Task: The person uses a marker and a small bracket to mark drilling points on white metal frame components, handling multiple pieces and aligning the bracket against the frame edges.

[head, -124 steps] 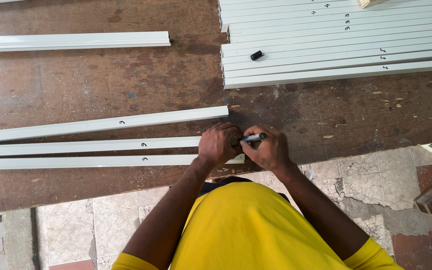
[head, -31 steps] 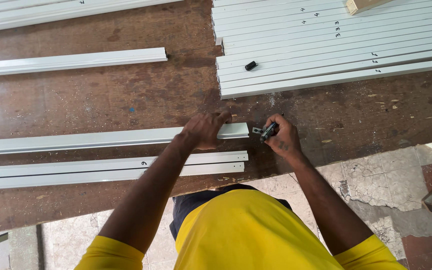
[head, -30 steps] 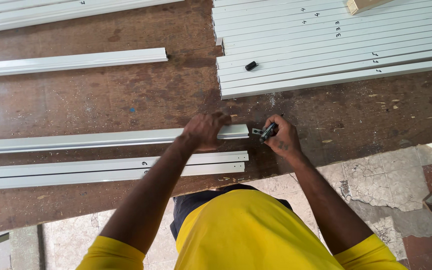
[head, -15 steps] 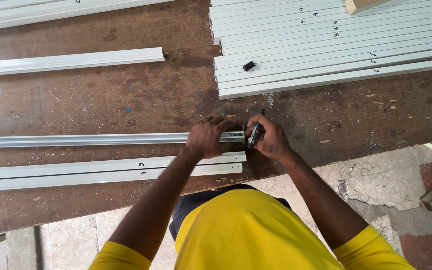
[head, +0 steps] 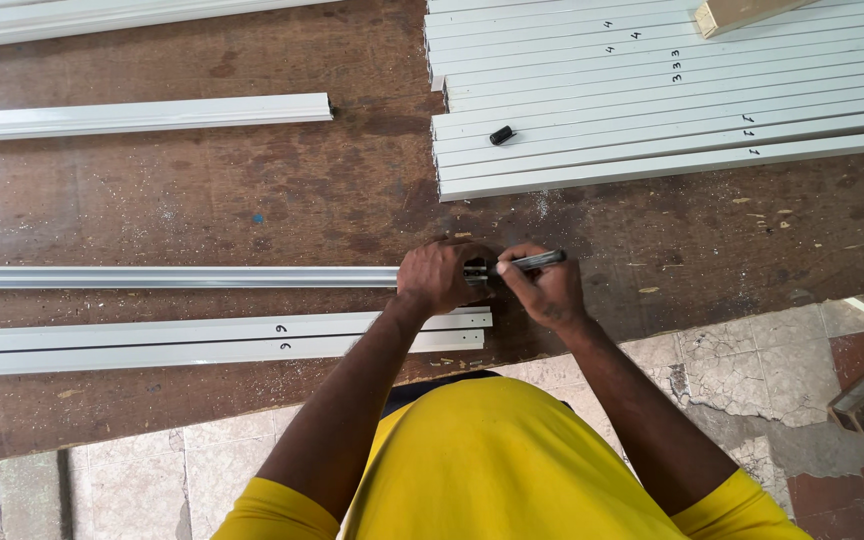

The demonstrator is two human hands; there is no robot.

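aluminium rail pinned and marker at its end

aluminium rail lies lengthwise across the middle of the worn brown workbench, running from the left edge to a point just left of centre, where its right end sits under the hands. near it, two white strips lie side by side, parallel to the rail and close to the bench's near edge. far to the left, another white strip lies apart from them.

left hand presses down on the rail's right end, fingers curled over it and closed against the metal. just beside it, touching or nearly so, right hand pinches a black marker between thumb and fingers, closed tight on the barrel, with the tip pointing left at the rail's end. whether the tip touches the metal i cannot tell.

further right and far, a stack of white strips covers the bench's far right part, with a small black cap resting on its left portion and a wooden block at the far edge. cracked floor tiles show at the near right.
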